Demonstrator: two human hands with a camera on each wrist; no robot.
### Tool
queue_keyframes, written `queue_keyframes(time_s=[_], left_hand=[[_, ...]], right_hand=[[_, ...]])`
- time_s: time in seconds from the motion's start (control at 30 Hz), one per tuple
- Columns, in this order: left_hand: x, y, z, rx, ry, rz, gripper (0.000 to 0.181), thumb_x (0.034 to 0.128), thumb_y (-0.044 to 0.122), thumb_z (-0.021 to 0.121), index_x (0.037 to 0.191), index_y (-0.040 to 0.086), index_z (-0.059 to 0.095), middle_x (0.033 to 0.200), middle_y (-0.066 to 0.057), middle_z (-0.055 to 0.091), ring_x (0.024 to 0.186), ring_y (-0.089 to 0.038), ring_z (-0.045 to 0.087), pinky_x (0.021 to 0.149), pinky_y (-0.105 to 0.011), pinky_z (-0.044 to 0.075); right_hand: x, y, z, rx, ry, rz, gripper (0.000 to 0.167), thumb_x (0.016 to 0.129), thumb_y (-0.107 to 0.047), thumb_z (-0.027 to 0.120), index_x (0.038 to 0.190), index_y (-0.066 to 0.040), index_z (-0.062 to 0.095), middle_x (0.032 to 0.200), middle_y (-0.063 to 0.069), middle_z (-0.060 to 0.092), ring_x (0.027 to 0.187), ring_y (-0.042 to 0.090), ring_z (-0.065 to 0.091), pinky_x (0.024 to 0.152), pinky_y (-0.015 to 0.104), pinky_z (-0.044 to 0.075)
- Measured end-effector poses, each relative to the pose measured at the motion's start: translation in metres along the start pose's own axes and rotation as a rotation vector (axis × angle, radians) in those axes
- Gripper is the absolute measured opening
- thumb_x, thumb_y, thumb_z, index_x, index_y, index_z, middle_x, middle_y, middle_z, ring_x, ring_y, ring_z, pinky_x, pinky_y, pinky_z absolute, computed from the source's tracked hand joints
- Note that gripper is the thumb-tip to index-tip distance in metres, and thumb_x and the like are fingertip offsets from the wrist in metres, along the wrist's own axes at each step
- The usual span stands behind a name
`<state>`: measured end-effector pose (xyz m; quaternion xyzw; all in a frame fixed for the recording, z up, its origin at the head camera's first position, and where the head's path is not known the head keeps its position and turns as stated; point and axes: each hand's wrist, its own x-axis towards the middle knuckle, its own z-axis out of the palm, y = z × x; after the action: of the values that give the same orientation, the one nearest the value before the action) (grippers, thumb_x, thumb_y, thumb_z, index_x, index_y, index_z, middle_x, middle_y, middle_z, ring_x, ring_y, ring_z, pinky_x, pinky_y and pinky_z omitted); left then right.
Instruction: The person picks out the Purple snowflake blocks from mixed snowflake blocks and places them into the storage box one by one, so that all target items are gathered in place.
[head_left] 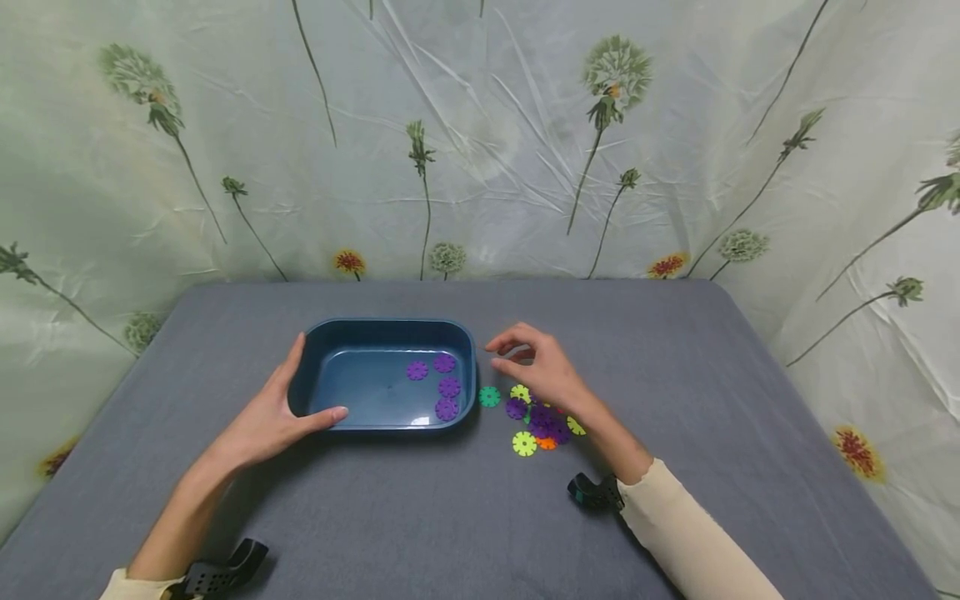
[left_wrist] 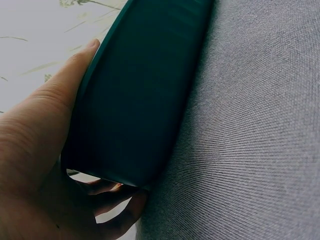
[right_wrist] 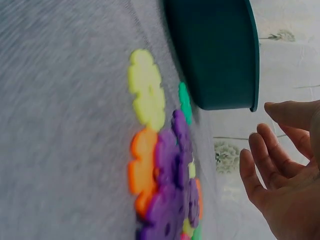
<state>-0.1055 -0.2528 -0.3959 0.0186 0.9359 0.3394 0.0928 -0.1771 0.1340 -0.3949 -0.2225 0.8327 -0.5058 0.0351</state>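
My left hand (head_left: 273,412) grips the blue tub (head_left: 367,392) left of the frame's centre; four purple discs (head_left: 449,387) lie inside. My right fingers (head_left: 517,335) are loose, released, near the multicoloured pile (head_left: 542,419) right of lower centre.

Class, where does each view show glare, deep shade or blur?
Head view: a small pale glint inside the blue tray; left wrist view: the tray's outer wall falls into deep shade; right wrist view: the discs and grey cloth look soft, somewhat blurred.
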Motion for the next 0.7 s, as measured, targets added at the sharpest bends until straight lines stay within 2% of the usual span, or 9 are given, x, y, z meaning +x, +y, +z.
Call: queue_keyframes(time_s=[0.23, 0.7], left_hand=[[0.0, 0.0, 0.0, -0.008, -0.007, -0.001, 0.13, 0.0857, 0.054, 0.079, 0.166, 0.025, -0.018, 0.171, -0.035, 0.0, 0.152, -0.064, 0.016, 0.109, -0.085, 0.025], [0.0, 0.001, 0.003, 0.002, 0.003, -0.013, 0.133, 0.084, 0.055, 0.081, 0.166, 0.022, -0.019, 0.17, -0.036, 0.0, 0.15, -0.066, 0.016, 0.109, -0.085, 0.025]], right_hand=[[-0.005, 0.007, -0.006, -0.017, -0.002, 0.012, 0.022, 0.097, -0.009, 0.073, 0.117, -0.002, 0.074, 0.118, 0.016, 0.071, 0.11, 0.029, 0.069, 0.098, 0.049, 0.058], [-0.016, 0.017, -0.014, -0.04, -0.023, -0.001, 0.022, 0.098, -0.009, 0.072, 0.118, -0.001, 0.073, 0.117, 0.018, 0.071, 0.107, 0.028, 0.069, 0.094, 0.044, 0.058]])
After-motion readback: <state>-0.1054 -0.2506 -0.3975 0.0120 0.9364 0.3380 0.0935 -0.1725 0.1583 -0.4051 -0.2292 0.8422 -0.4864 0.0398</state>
